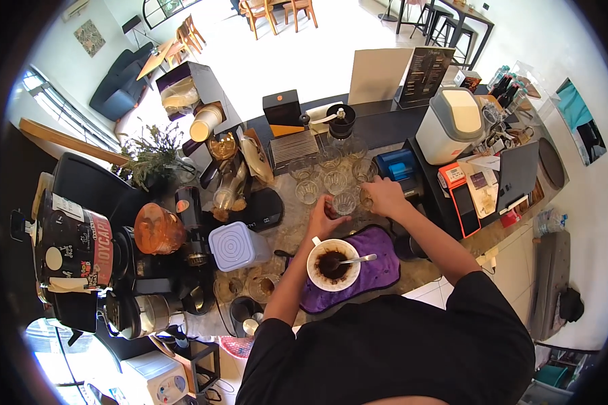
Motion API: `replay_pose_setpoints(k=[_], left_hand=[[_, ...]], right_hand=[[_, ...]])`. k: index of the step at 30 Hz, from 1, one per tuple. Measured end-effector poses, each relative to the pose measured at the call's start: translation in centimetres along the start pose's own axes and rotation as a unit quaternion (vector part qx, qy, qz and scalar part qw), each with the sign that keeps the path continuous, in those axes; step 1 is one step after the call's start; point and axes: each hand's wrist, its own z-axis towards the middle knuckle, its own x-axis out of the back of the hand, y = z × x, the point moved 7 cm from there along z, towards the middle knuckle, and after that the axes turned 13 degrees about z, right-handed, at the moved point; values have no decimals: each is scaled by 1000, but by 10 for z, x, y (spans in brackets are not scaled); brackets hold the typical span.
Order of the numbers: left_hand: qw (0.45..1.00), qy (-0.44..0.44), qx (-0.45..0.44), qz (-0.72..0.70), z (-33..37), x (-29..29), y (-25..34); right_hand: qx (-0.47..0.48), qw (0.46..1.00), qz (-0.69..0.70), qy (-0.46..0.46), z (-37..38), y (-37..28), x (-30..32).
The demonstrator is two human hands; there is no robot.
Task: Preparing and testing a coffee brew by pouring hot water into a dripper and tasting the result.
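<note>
My left hand [324, 217] is closed around the side of a small clear glass [344, 204] on the counter. Just right of it, my right hand [387, 196] has its fingers wrapped on another clear glass [366, 198], which they partly hide. Several more clear glasses [335, 181] stand grouped beyond my hands. Close to my body, a white cup [313, 264] holds dark coffee grounds [332, 263] smeared up its inside. A metal spoon [361, 259] leans in it, handle to the right. Under the cup lies a purple cloth [381, 259].
Left of the cloth stand a lidded pale container [238, 246], a black scale [266, 208] and several used glasses [261, 287]. A hand grinder [341, 121] stands at the far edge. On the right are a blue-topped device [395, 166], a white bin [448, 126] and a laptop [518, 177].
</note>
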Motion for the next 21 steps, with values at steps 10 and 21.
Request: replay_pose_setpoints(k=[10,21], left_hand=[[999,8,-21,-37,-4,1,7],[1000,-12,-21,-4,1,2,16]], right_hand=[[39,998,-15,56,7,20,0],[66,992,-33,106,5,17,6]])
